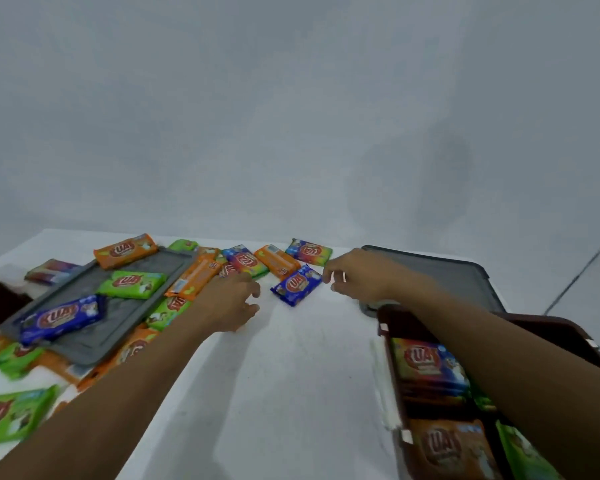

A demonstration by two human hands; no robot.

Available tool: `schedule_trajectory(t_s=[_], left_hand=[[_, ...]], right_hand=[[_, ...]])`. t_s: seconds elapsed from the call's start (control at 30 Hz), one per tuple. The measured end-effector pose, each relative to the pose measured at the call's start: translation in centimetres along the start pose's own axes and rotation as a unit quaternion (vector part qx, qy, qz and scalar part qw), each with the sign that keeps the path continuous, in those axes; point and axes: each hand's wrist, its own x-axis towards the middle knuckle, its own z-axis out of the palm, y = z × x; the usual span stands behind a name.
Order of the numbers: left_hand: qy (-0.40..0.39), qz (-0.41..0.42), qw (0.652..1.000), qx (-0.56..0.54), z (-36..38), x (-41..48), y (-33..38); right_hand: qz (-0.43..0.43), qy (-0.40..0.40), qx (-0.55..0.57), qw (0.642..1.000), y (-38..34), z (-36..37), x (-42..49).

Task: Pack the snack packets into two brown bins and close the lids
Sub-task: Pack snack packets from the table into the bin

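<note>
Two empty, loosely curled hands are being held beside a blue packet [297, 285] on the tabletop [291, 375]: left hand [234, 303] leftward, right hand [355, 277] just right.

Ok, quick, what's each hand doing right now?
Left hand: open, holding nothing.
Right hand: at the blue packet; grip cannot be told.

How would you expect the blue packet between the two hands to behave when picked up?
The blue packet has a glossy wrapper, so it may slide on the white table. It lies flat, so rolling seems unlikely. Its slim block shape hints at light, fairly stiff contents.
</note>
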Motion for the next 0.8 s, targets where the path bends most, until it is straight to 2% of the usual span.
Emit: schedule_trajectory(t_s=[0.17,0.27,0.53,0.7,0.8], left_hand=[[0.030,0.021,0.999,0.037,0.2,2.9,-5.2],[0.004,0.033,0.997,0.066,0.6,5.4,-7.5],[-0.129,0.079,0.984,0.095,2.2,11.4,-9.4],[-0.092,0.131,0.979,0.125,2.0,12.7,-8.9],[-0.094,0.137,0.982,0.092,0.9,12.6,-8.5]], right_hand=[[0.029,-0.147,-0.098,0.984,-1.8,2.6,7.1],[0.058,-0.209,-0.105,0.970,-2.1,4.4,9.1],[0.014,-0.132,-0.172,0.976,-2.1,7.8,10.4],[0.043,-0.136,-0.195,0.970,-1.7,7.9,10.9],[0.063,-0.125,-0.204,0.969,-1.3,7.2,10.5]])
